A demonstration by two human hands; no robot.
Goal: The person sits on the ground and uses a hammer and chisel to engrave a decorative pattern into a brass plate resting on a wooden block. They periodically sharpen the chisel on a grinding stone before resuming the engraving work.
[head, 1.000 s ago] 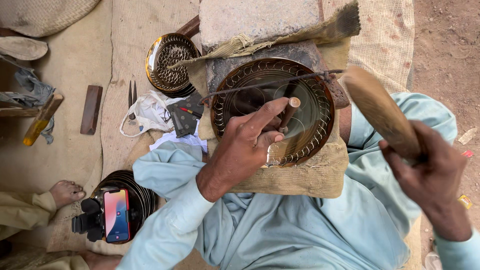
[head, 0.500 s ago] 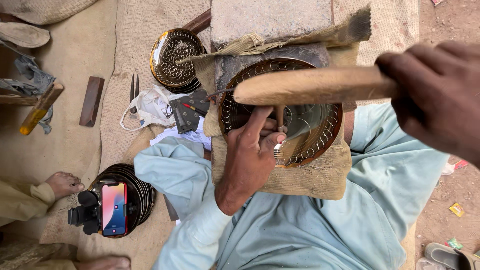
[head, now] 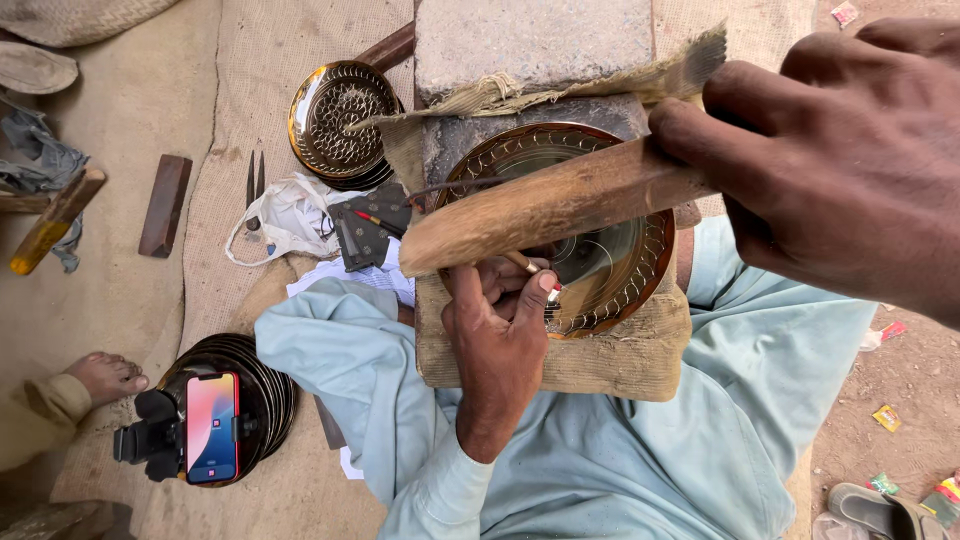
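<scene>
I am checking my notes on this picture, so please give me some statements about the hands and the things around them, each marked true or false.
1. The right hand holds a wooden mallet above the brass plate. True.
2. The left hand is empty. False: its fingers hold a small chisel against the plate.
3. The plate being worked rests on a burlap pad on the person's lap. True.
4. A phone lies on the stone block. False: it stands on a mount by a stack of dark plates, at lower left.
5. A second patterned plate lies on the cloth beyond the lap. True.
</scene>
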